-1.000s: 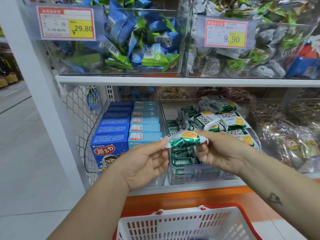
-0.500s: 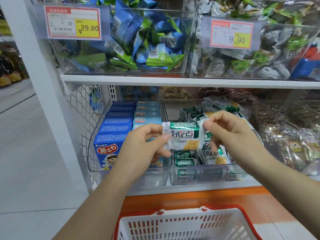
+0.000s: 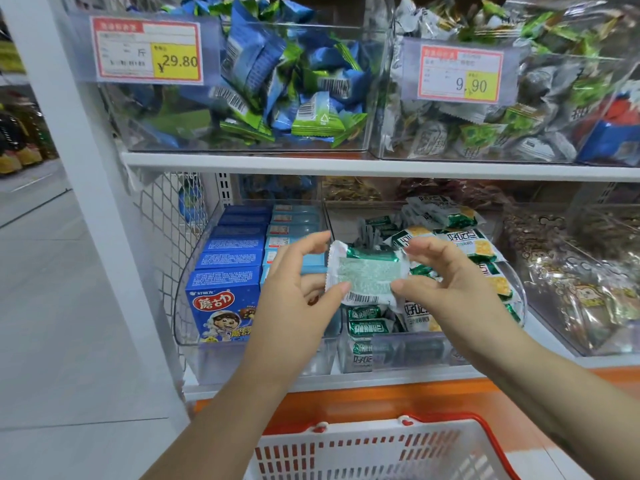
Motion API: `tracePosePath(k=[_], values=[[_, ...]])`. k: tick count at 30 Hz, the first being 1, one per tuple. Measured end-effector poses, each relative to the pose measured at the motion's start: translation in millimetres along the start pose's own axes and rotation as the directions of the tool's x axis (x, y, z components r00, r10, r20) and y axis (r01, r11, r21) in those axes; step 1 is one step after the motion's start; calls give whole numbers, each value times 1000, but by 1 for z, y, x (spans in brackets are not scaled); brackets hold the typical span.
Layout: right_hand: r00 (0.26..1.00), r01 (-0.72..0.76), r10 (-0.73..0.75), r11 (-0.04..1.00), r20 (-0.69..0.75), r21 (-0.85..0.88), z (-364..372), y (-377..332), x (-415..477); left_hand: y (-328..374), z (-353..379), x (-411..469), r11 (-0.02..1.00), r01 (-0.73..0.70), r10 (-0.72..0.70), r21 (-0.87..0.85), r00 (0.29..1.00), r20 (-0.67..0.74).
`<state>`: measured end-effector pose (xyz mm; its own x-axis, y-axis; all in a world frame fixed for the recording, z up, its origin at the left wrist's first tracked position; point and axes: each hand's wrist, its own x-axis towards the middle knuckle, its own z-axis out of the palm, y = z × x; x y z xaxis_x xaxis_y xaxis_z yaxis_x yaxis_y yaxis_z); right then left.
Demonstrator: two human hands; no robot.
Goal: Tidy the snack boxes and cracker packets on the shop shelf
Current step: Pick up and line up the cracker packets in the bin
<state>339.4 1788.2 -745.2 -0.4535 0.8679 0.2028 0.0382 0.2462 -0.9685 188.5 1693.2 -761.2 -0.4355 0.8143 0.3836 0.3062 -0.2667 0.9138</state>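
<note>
Green-white foil cracker packet (image 3: 363, 277): back showing, pinched between left hand (image 3: 294, 303) and right hand (image 3: 453, 292). Apparently orienting; next: place face-front in clear plastic bin (image 3: 408, 349).

Bright, even shop light falls from above with hardly a shadow; only the rear of the lower shelf (image 3: 381, 377) sits dimmer. Pale glare streaks the clear bins (image 3: 117, 112). The price label (image 3: 147, 50) reads sharp, but the held cracker packet (image 3: 363, 275) is softly blurred. The wide lens tilts the white post (image 3: 69, 168) at the left edge.
</note>
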Motion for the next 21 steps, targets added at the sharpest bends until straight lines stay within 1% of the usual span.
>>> tracePosePath(k=[2, 5, 7, 10, 16, 19, 21], values=[[999, -37, 35, 997, 33, 69, -1, 1, 0, -2, 0, 1, 1000, 11, -11, -2, 1000, 12], [999, -28, 22, 989, 45, 143, -3, 1, 0, -6, 0, 0, 998, 61, -61, -14, 998, 29], [999, 12, -18, 990, 47, 137, -5, 1, 0, -6, 0, 0, 997, 81, -81, -5, 996, 33], [993, 65, -75, 992, 90, 110, -9, 5, -1, -6, 0, 1, 996, 90, -90, -8, 996, 11], [989, 56, -75, 987, 127, 148, -13, 13, -2, -7, 0, 2, 997, 64, -64, 50, 998, -6], [996, 31, -45, 984, 78, 177, -13, 12, -1, -6, 1, 1, 993, 46, -47, 109, 999, 4], [999, -18, 14, 984, 29, 175, -11, 7, 2, -3, 1, 1, 992, 82, -82, 96, 997, -6]])
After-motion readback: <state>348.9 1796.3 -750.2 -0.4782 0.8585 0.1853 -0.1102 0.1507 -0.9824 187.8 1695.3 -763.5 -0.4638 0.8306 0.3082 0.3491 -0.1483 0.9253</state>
